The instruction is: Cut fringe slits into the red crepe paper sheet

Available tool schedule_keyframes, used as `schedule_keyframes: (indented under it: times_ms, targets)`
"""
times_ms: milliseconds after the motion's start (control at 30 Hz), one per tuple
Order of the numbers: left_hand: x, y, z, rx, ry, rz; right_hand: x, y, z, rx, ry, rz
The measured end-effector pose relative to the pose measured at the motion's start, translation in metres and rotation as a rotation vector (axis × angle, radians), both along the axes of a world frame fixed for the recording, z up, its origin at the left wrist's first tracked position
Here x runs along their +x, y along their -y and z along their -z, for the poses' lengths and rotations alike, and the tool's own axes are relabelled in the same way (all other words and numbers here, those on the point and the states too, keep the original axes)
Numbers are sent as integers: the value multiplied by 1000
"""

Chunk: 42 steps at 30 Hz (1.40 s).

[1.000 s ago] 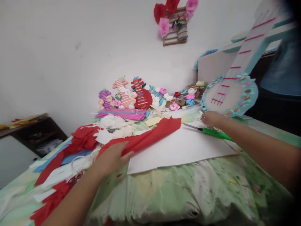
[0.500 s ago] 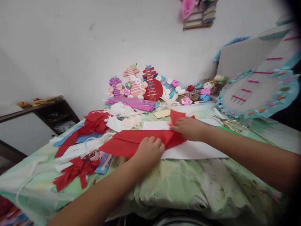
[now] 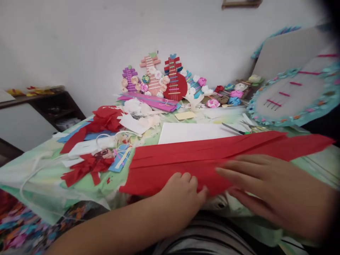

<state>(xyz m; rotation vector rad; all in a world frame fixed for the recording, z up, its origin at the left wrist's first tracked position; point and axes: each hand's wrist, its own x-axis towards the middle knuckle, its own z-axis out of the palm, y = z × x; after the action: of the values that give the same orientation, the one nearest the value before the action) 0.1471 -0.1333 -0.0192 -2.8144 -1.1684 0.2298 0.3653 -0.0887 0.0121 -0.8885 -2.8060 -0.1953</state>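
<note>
A long folded sheet of red paper (image 3: 202, 159) lies across the near edge of the table, over a white sheet (image 3: 191, 132). My left hand (image 3: 183, 194) has its fingers curled on the red paper's near edge and grips it. My right hand (image 3: 262, 187) lies flat on the red paper with its fingers stretched out to the left. Green-handled scissors (image 3: 236, 130) rest on the table behind the red paper, apart from both hands.
Paper guitar models and paper flowers (image 3: 172, 81) stand at the back by the wall. A large round blue-rimmed craft (image 3: 292, 99) leans at the right. Red, white and blue paper scraps (image 3: 92, 141) cover the left of the green tablecloth (image 3: 39, 170). A dark shelf (image 3: 53, 106) stands far left.
The red paper has been pulled toward me and spread wide to the right. Both hands came back to the near edge; my right hand went from pinching to lying flat.
</note>
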Motion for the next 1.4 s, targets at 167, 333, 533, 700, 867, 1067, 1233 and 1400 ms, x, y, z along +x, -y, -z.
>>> schedule_keyframes:
  times_ms: [167, 333, 533, 700, 867, 1067, 1233, 1400]
  targets:
    - [-4, 5, -20, -148, 148, 28, -37, -67, 6, -88, 259, 91]
    - [-18, 1, -11, -172, 293, -192, -51, -102, 14, -168, 334, 78]
    - [-32, 7, 13, -212, 288, -461, -59, -102, 23, -216, 201, -105]
    - [-34, 14, 11, -259, 209, -511, -78, -113, 21, -313, 167, -26]
    - [-35, 17, 6, -258, 141, -548, -100, -127, 20, -415, 240, 91]
    - [-52, 15, 0, -143, 219, -523, -105, -153, 14, -464, 235, 77]
    - [-65, -13, -17, 119, 140, -433, -104, -195, -10, -391, 150, 174]
    - [-68, -68, -22, 272, 89, -378, -96, -241, -17, -266, 69, 349]
